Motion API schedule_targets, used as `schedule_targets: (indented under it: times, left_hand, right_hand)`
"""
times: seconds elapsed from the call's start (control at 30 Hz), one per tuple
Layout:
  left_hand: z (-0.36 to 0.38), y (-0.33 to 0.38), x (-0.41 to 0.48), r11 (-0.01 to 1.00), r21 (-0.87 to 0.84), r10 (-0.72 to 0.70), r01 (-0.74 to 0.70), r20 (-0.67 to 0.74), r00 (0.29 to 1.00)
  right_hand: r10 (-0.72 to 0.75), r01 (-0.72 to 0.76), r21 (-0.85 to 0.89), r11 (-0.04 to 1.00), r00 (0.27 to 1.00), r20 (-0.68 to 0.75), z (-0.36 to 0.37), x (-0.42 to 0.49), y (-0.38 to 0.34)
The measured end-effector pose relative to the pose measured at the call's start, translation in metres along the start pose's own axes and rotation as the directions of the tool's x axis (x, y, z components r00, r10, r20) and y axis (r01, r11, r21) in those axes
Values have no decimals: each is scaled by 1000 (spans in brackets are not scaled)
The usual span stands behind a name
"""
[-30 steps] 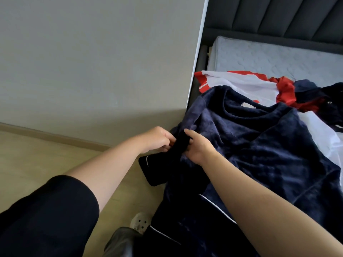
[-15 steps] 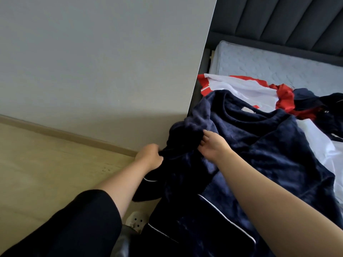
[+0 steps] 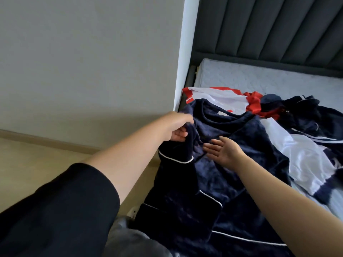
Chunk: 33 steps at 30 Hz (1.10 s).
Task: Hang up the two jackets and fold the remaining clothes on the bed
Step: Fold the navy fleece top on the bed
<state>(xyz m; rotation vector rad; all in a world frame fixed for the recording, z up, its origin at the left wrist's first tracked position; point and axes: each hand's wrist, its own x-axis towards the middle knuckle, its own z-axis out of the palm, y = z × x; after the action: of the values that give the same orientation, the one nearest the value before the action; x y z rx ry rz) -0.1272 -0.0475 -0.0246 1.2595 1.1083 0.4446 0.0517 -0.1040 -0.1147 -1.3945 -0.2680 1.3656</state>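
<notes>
Sleeve (image 3: 178, 153) hanging below left grip (image 3: 176, 127), right hand (image 3: 224, 152) open beside

A navy velour top (image 3: 241, 164) with white piping lies spread flat on the bed (image 3: 259, 78), neckline toward 12 o'clock, its left sleeve (image 3: 178, 156) lifted and folded inward at 9 o'clock. Beneath it, toward 1 o'clock, lies a white-and-red garment (image 3: 222, 97). A dark navy jacket (image 3: 306, 115) with white stripes sits crumpled at 2 o'clock.
</notes>
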Motion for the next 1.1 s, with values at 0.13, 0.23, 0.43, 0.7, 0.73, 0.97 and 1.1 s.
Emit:
schedule_targets:
  times: [0.13,0.23,0.43,0.7,0.73,0.97,1.1]
  left_hand:
    - [46,-12,-27,980,-178,-5,87,413,910]
    - [72,-45,-24,997,-71,-5,13,119,993]
    - [83,-141,-18,979,-168,-144,114,-181,973]
    - [66,-170,-15,997,-49,-69,58,-275,959]
    - [62,-169,-16,997,-52,-66,55,-254,965]
    - [43,-172,-29,903,-343,-244,258,86,966]
    - [43,-166,-44,923,-223,-283,312,156,946]
  right_hand:
    - [-9,10,31,999,999,-39,-44,-25,1]
    - [43,-45,-33,998,997,-57,-76,-36,19]
    - [117,-138,-272,952,989,-92,-98,-37,70]
    - [-42,40,-34,999,998,-55,-69,-41,69]
    - [-26,26,2,1000,999,-19,-70,-43,64]
    - [140,-187,-627,756,982,-124,-108,-61,48]
    - [201,-180,-841,510,976,-87,-118,-62,51]
